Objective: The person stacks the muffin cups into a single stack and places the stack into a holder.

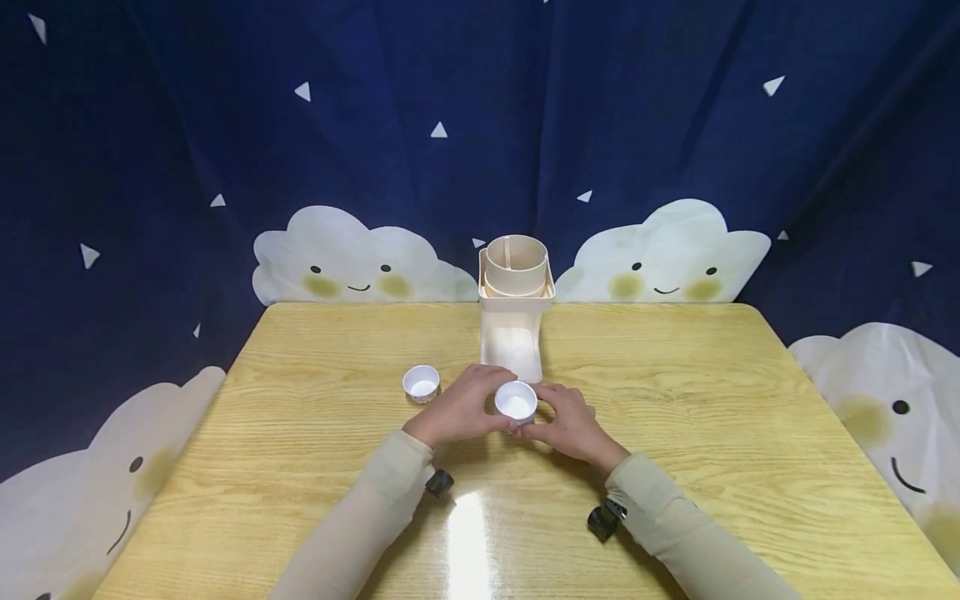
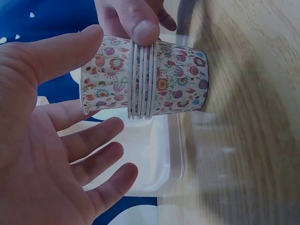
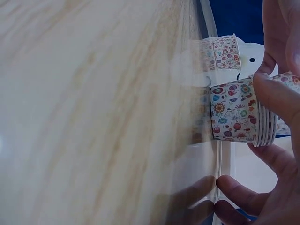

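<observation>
A short stack of floral-patterned paper cups [image 1: 516, 402], white inside, stands mouth up on the table between my hands. My left hand [image 1: 467, 405] pinches the top cup [image 2: 105, 79] near its rim with thumb and index finger; its other fingers are spread. Lower down, my right hand [image 1: 567, 423] grips the stack at its layered rims [image 2: 142, 82], thumb on one side and a finger on the other. A single paper cup [image 1: 422, 383] stands left of my left hand, and its printed wall shows behind the stack in the right wrist view.
Directly behind the stack stands a beige plastic stand [image 1: 512, 333] with a round open tube [image 1: 517, 265] on top. It sits at the back edge of the wooden table [image 1: 315, 467]. A dark blue curtain [image 1: 480, 108] with white clouds hangs around the table.
</observation>
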{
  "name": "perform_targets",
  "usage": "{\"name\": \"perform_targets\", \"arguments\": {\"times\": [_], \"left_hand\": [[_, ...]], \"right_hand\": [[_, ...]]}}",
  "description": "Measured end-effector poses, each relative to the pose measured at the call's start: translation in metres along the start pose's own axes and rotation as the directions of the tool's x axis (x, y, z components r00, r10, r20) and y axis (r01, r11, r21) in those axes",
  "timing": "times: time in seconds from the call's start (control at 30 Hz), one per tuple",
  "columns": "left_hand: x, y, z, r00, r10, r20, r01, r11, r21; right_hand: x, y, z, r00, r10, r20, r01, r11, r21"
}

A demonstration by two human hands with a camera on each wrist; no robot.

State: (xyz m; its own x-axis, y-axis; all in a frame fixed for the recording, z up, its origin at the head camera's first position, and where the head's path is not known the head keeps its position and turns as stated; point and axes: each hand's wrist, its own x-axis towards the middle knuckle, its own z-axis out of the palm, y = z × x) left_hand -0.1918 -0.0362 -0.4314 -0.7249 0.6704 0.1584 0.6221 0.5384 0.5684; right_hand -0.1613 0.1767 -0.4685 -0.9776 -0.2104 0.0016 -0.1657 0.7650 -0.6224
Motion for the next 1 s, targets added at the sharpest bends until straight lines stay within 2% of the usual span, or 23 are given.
{"name": "perform_targets", "arguments": {"times": [0.27, 0.4, 0.67, 1.0], "left_hand": [[-0.0012, 0.0009, -0.0007, 0.999, -0.034, 0.008, 0.034, 0.999, -0.023], [-0.0015, 0.0005, -0.0005, 1.0, -0.029, 0.009, 0.03, 0.999, -0.024], [-0.0046, 0.0017, -0.0035, 0.995, -0.097, 0.029, 0.098, 0.995, -0.028], [-0.0087, 0.0013, -0.0074, 0.996, -0.081, 0.024, 0.081, 0.997, -0.011]], "right_hand": [[0.0005, 0.0004, 0.0005, 1.0, -0.006, -0.002, 0.006, 1.0, 0.0], [0.0, 0.0, 0.0003, 1.0, -0.006, -0.003, 0.006, 1.0, 0.0], [-0.0003, 0.0003, -0.0002, 1.0, -0.013, 0.009, 0.013, 1.0, 0.022], [0.0005, 0.0006, 0.001, 1.0, -0.016, 0.001, 0.016, 1.0, 0.004]]}}
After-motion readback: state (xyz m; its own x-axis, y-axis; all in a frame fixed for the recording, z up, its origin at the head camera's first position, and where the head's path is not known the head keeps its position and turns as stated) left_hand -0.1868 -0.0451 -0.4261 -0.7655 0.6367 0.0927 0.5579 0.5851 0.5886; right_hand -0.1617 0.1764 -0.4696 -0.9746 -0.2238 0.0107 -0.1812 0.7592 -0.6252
